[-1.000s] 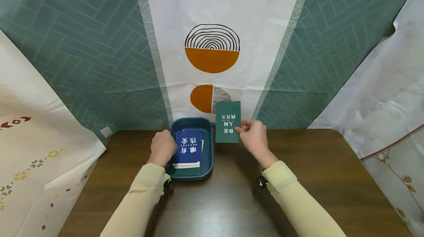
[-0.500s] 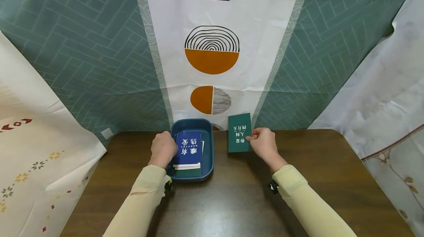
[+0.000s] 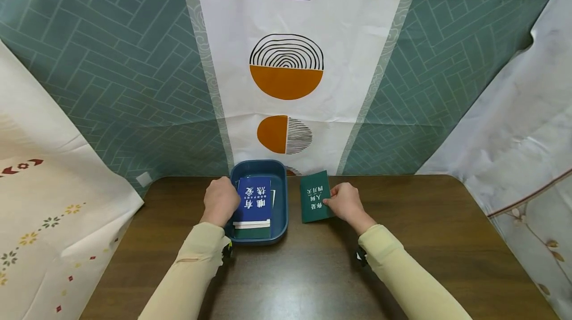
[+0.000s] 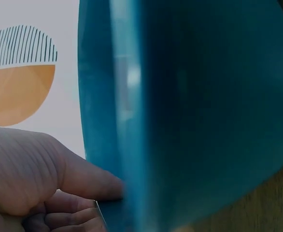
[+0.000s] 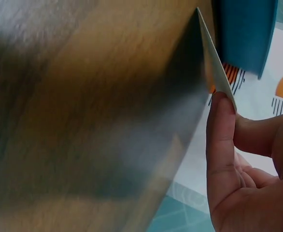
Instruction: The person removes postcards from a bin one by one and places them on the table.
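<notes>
Left hand (image 3: 221,201) at left rim of bin, thumb and fingers pinching it (some fingertips hidden); left sleeve (image 3: 187,260) slanting up from bottom. Blue bin (image 3: 280,205) on worktop (image 3: 304,270), holding stack: blue booklet (image 3: 254,200) with white lettering on top, pale edges (image 3: 252,224) and dark green piece (image 3: 252,232) showing beneath. Right of bin, apart from it: green card (image 3: 315,196), white-lettered, tilted (contact with worktop: cannot tell). Right hand (image 3: 347,201) at card's right edge, thumb and index finger pinching it; forearm angled inward.
</notes>
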